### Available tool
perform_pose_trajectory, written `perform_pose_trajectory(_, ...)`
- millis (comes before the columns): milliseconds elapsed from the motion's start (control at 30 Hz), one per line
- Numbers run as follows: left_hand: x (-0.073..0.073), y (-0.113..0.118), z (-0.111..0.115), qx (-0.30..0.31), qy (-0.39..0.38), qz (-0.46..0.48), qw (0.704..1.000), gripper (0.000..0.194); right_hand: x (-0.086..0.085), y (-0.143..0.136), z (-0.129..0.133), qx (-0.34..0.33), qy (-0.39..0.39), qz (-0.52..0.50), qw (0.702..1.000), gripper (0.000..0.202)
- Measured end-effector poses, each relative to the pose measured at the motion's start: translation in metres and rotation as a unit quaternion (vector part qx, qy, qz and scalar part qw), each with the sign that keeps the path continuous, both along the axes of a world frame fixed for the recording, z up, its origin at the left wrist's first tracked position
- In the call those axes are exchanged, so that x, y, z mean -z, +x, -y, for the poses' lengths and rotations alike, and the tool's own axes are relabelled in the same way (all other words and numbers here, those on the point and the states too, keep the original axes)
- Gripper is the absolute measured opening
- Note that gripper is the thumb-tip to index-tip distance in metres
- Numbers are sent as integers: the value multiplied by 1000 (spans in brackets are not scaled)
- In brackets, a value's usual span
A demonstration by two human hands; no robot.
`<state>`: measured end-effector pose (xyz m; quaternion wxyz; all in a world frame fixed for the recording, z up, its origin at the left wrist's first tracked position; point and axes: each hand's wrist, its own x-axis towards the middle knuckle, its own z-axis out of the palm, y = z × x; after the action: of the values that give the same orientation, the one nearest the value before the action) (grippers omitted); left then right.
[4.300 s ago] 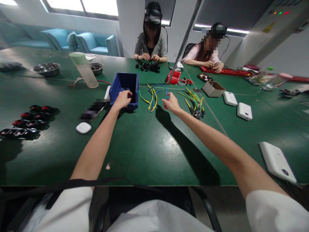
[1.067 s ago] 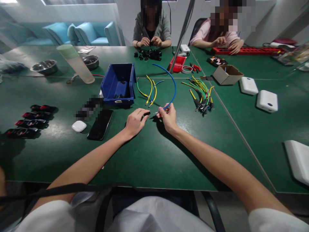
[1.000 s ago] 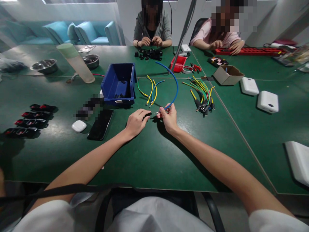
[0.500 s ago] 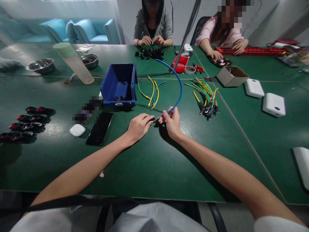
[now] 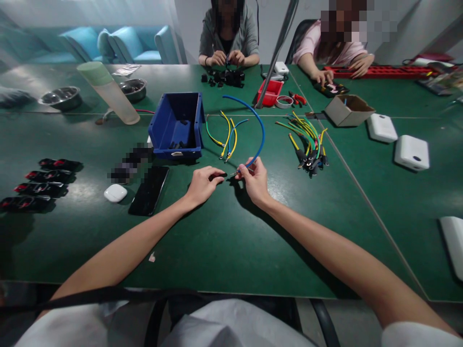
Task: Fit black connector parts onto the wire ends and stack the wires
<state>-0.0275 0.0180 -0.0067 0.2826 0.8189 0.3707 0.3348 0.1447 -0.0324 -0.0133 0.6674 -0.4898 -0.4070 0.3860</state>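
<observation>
Between thumb and fingers, my left hand [image 5: 205,184] pinches a small black sleeve [image 5: 223,175]. My right hand [image 5: 255,181] is closed on a blue wire [image 5: 263,132], which arcs up and back to the left. The wire's metal tip [image 5: 233,174] points at the black sleeve, with a slight gap between them. Beyond my hands lie several loose yellow, green and blue wires [image 5: 229,140]. A blue bin [image 5: 177,153] to the left holds small black pieces. Off to the right is a bundle of wires [image 5: 307,140] with black sleeves on their near ends.
A phone [image 5: 149,191] and a white case [image 5: 115,193] lie left of my left hand. Farther back stand a bottle [image 5: 108,94], metal bowls [image 5: 61,98] and a small carton [image 5: 347,111]. Two people work across the table. White boxes [image 5: 411,153] sit at the right.
My hands have drawn slightly apart, opening a small gap between the wire tip and the black sleeve. The blue wire's free end has swung left.
</observation>
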Motion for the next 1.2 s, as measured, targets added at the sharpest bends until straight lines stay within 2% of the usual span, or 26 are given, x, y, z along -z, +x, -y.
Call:
perform_pose_trajectory(200,-3,1,3,2,22,-14,1000,7,-3,-2,2,18,11,15,1000,24)
perform_pose_trajectory(467,-2,2,2,-1,28,-22,999,12,-3,-1,5,69,29,106,992,17)
perform_pose_trajectory(733,-4,1,1,6,41,-40,998,12,-4,-1,5,62,22,106,992,18)
perform_pose_trajectory(1000,-3,3,2,13,14,-16,1000,15,-2,-1,3,57,32,90,994,17)
perform_pose_trajectory(1200,-6,3,3,23,3,-49,999,15,-2,-2,5,55,44,104,992,16)
